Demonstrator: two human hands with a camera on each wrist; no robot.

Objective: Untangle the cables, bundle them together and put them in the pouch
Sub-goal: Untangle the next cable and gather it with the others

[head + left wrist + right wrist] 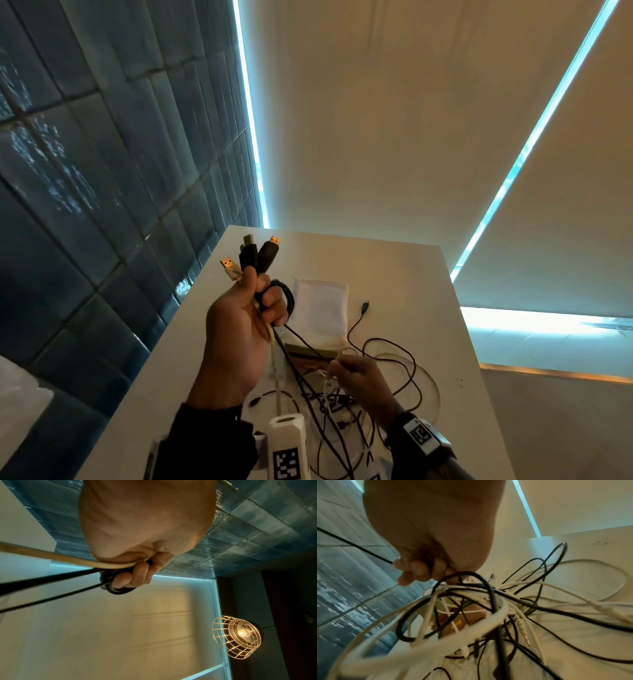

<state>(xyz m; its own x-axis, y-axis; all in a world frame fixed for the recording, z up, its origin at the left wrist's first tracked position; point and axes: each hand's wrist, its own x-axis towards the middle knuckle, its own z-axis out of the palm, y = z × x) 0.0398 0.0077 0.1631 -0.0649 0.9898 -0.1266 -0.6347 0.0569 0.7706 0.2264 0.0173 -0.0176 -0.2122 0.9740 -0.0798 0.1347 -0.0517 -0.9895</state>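
My left hand [255, 301] is raised above the white table [394, 267] and grips several cable ends, their USB plugs [253, 255] sticking up past my fingers; a black loop hangs by my fingertips. In the left wrist view the left hand [133, 574] holds a cream cable and black cables. Lower down, my right hand [346, 368] pinches a thin cable out of the tangle of black and white cables [359, 404]. The right wrist view shows the right hand [419, 569] with curled fingers over the tangle [479, 608]. A white pouch [322, 308] lies flat behind the tangle.
A flat green and brown object [308, 356] lies under the cables beside the pouch. A dark tiled wall [102, 171] runs along the table's left edge. Window blinds stand behind the table. A caged lamp [238, 637] hangs overhead.
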